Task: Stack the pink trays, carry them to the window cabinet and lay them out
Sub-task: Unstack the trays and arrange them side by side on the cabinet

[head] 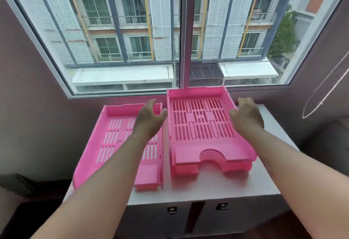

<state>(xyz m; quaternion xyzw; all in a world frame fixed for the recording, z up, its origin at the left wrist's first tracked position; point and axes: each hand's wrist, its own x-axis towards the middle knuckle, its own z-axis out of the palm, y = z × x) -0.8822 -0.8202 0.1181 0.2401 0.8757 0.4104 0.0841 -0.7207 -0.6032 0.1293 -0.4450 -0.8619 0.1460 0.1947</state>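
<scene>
Two pink slotted trays lie side by side on the white cabinet top (200, 187) under the window. The left tray (111, 140) lies flat and single. The right one is a stack of trays (204, 125); layered front lips show at its near end. My left hand (150, 119) hovers over the gap between the two, fingers spread, next to the stack's left wall. At the stack's right wall is my right hand (247, 116), fingers curled near the rim. Neither hand visibly grips anything.
The large window (181, 36) rises directly behind the trays, its central frame post behind the stack. Dark walls flank the cabinet on both sides. A blind cord (324, 91) hangs at the right. Two cabinet doors with handles (171, 210) sit below the front edge.
</scene>
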